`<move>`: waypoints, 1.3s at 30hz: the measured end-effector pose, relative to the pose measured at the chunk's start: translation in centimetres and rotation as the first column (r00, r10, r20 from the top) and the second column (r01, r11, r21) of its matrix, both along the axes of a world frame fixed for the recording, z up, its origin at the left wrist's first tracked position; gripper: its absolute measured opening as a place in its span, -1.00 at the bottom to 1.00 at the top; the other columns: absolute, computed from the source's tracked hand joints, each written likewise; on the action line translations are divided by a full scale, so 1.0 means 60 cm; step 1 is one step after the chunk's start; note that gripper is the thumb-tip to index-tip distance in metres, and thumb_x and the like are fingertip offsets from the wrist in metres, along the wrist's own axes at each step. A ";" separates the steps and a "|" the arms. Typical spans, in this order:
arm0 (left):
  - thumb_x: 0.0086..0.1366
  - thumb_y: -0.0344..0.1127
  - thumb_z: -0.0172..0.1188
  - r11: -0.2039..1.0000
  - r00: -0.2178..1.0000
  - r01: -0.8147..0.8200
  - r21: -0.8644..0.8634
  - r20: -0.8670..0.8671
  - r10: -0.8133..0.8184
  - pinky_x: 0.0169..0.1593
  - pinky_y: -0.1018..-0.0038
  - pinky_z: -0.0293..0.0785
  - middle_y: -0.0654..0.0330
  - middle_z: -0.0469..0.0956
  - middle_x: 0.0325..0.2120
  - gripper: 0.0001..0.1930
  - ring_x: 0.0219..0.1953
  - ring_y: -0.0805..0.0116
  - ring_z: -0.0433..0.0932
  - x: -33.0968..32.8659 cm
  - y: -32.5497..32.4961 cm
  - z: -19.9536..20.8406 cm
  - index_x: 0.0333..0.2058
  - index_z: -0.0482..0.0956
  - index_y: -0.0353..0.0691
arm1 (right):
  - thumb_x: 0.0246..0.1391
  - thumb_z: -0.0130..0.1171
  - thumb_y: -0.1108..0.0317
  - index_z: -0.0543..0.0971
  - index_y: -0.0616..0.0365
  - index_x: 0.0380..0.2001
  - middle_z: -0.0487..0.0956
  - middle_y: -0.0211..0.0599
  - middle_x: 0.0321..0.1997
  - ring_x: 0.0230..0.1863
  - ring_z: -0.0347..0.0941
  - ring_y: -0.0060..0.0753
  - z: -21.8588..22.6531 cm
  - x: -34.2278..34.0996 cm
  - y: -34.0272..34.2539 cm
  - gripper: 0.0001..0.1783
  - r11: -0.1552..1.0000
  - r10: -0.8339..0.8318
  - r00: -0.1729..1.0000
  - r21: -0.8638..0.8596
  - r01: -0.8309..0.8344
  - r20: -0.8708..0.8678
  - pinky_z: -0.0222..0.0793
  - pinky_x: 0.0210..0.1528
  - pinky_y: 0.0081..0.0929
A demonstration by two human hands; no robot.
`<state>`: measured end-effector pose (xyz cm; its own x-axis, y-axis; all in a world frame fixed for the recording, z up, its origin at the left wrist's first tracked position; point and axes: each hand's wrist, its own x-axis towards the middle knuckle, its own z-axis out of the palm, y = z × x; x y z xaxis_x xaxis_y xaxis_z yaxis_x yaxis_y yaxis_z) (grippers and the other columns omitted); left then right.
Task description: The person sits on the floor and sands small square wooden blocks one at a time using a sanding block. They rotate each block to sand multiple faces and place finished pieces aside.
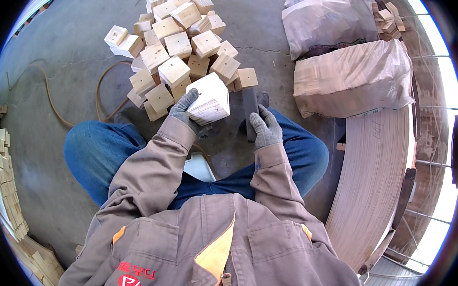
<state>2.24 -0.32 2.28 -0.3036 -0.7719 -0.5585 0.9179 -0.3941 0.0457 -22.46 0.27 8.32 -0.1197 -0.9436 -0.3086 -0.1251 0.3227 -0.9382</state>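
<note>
My left hand (185, 112), in a grey glove, is closed around a pale plywood block (210, 97), thumb on its top face. The block is tilted, so its layered side shows toward me. In my right hand (266, 128), also gloved, is a long flat dark grey bar (250, 112), held upright along its edge with the thumb on the near side. The bar stands just right of the block, apart from it. Directly beyond both hands lies a heap of similar wood blocks (178, 44), many with a small hole in the face.
Two plastic-wrapped bundles (352, 79) sit at the far right, beside a large stack of plywood sheets (368, 169). A brown hose or cord (99, 94) curls over the concrete floor (49, 160) on the left. Wood strips (2, 179) are piled at the left edge. My bent legs flank a white seat (199, 167).
</note>
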 end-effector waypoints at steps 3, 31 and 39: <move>0.28 -0.02 0.33 0.999 0.998 0.025 -0.026 0.050 -0.023 0.05 -0.39 0.40 -0.02 0.55 0.14 -0.34 0.12 -0.18 0.55 0.007 0.007 0.001 0.28 0.41 -0.16 | 0.21 0.36 0.33 0.47 0.28 0.27 0.62 -0.17 0.12 0.04 0.56 -0.43 0.036 0.023 0.014 -0.40 0.998 0.060 0.998 -0.030 -0.060 0.001 0.47 0.13 -0.52; 0.35 0.22 0.22 0.999 0.998 -0.044 -0.025 -0.041 0.043 0.04 -0.21 0.62 0.00 0.57 0.10 -0.30 0.06 -0.11 0.61 -0.028 0.021 0.047 0.27 0.41 -0.14 | 0.11 0.42 0.33 0.54 0.30 0.18 0.52 0.05 0.26 0.30 0.45 -0.06 0.089 0.088 0.039 -0.41 0.861 0.172 0.822 -0.323 -0.394 -0.543 0.30 0.38 -0.31; 0.39 0.29 0.11 0.992 0.973 -0.126 -0.003 -0.193 0.123 0.11 -0.27 0.54 -0.01 0.51 0.18 -0.31 0.13 -0.18 0.55 -0.009 0.011 0.062 0.31 0.38 -0.04 | 0.07 0.44 0.31 0.56 0.25 0.16 0.52 0.08 0.23 0.25 0.48 0.03 0.114 0.067 0.023 -0.42 0.827 0.071 0.847 -0.444 -0.346 -0.527 0.37 0.32 -0.27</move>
